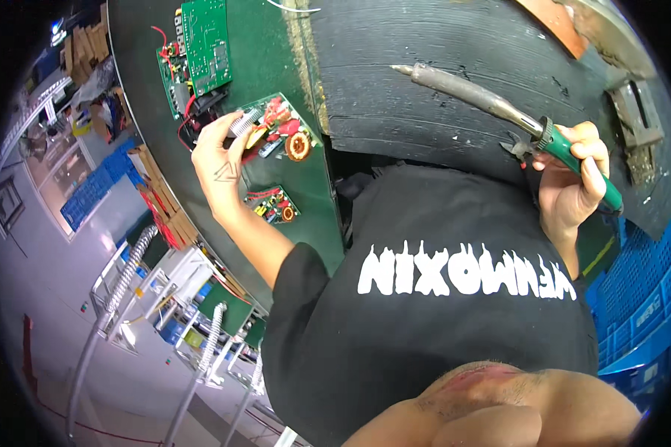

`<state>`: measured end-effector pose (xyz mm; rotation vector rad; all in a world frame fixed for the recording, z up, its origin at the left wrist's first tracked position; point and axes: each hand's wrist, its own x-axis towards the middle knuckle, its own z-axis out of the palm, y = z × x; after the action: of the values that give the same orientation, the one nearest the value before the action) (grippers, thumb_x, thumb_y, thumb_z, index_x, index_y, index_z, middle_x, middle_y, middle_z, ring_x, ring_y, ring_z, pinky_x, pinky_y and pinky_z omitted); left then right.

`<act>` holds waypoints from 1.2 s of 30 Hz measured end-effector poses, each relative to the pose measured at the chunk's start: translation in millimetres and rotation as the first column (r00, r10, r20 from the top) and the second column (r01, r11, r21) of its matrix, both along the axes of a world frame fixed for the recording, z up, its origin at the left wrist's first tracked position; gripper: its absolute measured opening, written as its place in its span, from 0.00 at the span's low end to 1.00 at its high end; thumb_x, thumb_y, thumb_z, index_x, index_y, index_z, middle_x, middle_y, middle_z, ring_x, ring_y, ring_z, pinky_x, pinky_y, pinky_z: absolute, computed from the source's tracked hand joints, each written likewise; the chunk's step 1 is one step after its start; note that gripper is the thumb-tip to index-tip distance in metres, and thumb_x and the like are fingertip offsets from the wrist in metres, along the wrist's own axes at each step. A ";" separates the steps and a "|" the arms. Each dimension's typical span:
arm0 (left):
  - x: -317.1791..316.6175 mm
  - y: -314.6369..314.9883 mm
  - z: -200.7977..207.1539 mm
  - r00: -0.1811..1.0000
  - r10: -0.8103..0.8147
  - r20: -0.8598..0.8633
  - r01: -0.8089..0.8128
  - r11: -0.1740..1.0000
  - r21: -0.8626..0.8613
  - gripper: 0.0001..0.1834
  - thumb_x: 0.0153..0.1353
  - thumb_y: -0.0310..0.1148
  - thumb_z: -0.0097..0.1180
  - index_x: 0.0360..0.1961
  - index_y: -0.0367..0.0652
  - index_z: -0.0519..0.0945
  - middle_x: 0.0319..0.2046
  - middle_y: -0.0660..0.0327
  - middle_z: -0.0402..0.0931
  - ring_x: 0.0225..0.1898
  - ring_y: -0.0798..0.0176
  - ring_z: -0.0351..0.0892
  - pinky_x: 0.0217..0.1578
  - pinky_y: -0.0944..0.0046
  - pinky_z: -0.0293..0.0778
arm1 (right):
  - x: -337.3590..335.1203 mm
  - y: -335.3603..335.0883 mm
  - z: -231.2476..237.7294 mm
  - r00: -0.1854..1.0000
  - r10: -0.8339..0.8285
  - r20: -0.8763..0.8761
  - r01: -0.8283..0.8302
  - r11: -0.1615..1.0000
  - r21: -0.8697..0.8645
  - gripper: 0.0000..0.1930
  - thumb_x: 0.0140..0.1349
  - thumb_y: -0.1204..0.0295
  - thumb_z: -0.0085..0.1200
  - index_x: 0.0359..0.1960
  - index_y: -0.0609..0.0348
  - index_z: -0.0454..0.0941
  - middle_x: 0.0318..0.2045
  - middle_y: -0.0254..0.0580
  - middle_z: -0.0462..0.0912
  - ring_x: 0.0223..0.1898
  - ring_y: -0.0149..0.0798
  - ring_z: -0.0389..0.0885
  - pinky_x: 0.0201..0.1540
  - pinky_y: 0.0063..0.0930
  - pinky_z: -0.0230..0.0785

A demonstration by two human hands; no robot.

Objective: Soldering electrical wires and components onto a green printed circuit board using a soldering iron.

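Observation:
My left hand (220, 160) pinches a silver ridged part at the left edge of a circuit board (311, 134), which sits over the green work surface. That board carries red and yellow parts and a copper-wound ring coil (298, 146). In my right hand (574, 175) is a soldering iron (477, 93), with my fingers wrapped round its green handle. The iron's metal barrel points up and left, its tip above the dark board (395, 33) and apart from the circuit board. Beneath the handle, cutters (514, 149) lie partly hidden near my right hand.
A smaller circuit board (276, 205) lies beside my left forearm. Beyond my left hand are larger green circuit boards (207, 45) with red wires. At the right are a metal holder (637, 123) and blue crates (641, 298). A white wire (294, 9) lies at the far edge.

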<state>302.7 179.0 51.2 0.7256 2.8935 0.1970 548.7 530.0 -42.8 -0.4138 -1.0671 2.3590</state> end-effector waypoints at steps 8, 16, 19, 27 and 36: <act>21.8 87.0 -31.3 0.962 -0.270 0.044 0.273 0.955 -0.117 0.16 0.44 0.37 0.64 0.36 0.45 0.82 0.32 0.58 0.79 0.37 0.54 0.76 0.40 0.59 0.72 | 23.5 -9.7 -0.1 0.975 -0.223 -0.002 0.222 0.972 0.070 0.11 0.60 0.68 0.41 0.35 0.63 0.73 0.38 0.49 0.73 0.30 0.44 0.78 0.29 0.30 0.70; -33.7 128.3 -46.3 0.636 -0.704 -0.316 0.756 0.650 0.075 0.11 0.49 0.28 0.58 0.36 0.44 0.78 0.35 0.57 0.78 0.39 0.52 0.76 0.42 0.58 0.72 | 53.9 -6.2 -15.4 0.911 -0.378 -0.166 0.405 0.894 0.190 0.14 0.60 0.70 0.40 0.36 0.68 0.74 0.39 0.53 0.74 0.30 0.47 0.79 0.31 0.33 0.73; -92.4 123.0 -48.4 0.538 -0.778 -0.326 0.764 0.613 -0.202 0.12 0.48 0.25 0.53 0.37 0.46 0.78 0.35 0.59 0.78 0.41 0.53 0.76 0.42 0.57 0.71 | 53.8 -10.4 -12.7 0.899 -0.396 -0.189 0.425 0.892 0.153 0.14 0.60 0.69 0.41 0.37 0.68 0.74 0.40 0.52 0.74 0.31 0.49 0.80 0.33 0.34 0.76; -103.5 126.2 -55.3 0.521 -0.788 -0.327 0.747 0.607 -0.271 0.06 0.49 0.28 0.51 0.28 0.48 0.80 0.22 0.61 0.76 0.33 0.57 0.76 0.51 0.52 0.63 | 79.4 -6.5 -7.8 0.859 -0.505 -0.082 0.511 0.853 0.105 0.12 0.59 0.66 0.45 0.34 0.63 0.74 0.37 0.44 0.71 0.26 0.40 0.74 0.27 0.28 0.67; -141.2 213.0 -101.3 0.981 -0.153 -0.123 0.170 0.974 0.146 0.23 0.53 0.41 0.61 0.48 0.44 0.74 0.40 0.53 0.77 0.39 0.50 0.78 0.44 0.57 0.72 | 63.2 10.9 3.2 0.850 -0.525 -0.052 0.527 0.844 0.099 0.10 0.60 0.68 0.45 0.36 0.63 0.72 0.38 0.44 0.73 0.28 0.39 0.80 0.29 0.26 0.72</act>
<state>161.5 392.0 -50.1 1.0263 2.9281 0.3786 611.9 540.8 -39.6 -0.5571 -0.9218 1.8023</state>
